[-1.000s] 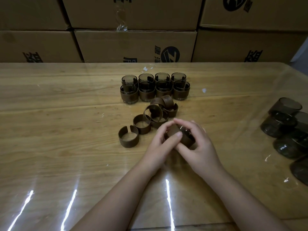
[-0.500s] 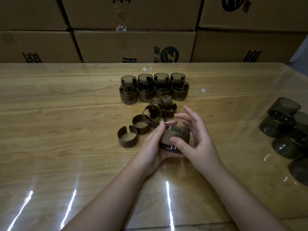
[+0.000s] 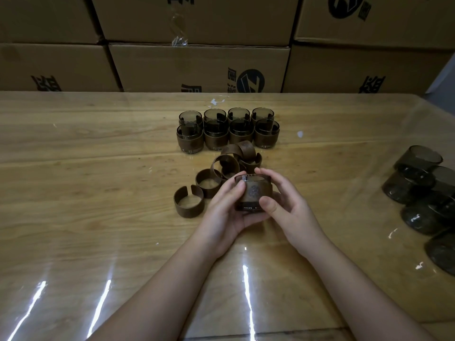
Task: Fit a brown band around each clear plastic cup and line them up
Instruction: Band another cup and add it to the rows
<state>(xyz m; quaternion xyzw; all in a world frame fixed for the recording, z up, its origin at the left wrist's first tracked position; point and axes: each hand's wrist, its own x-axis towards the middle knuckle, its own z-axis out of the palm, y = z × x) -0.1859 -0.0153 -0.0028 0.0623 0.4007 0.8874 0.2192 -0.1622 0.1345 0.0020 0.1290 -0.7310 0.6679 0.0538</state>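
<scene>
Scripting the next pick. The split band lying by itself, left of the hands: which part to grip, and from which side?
Probably best: pinch the band at its near wall, opposite the slit, coming from above. It lies flat, open upward, slit facing away; the thin upright wall suits one finger inside, one outside. Its left is free; the left hand crowds its right.

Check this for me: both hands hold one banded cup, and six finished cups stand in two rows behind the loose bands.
Not six. The head view shows eight finished cups in two rows of four behind the loose bands. The rest is right: the left hand and the right hand both hold one banded cup.
</scene>
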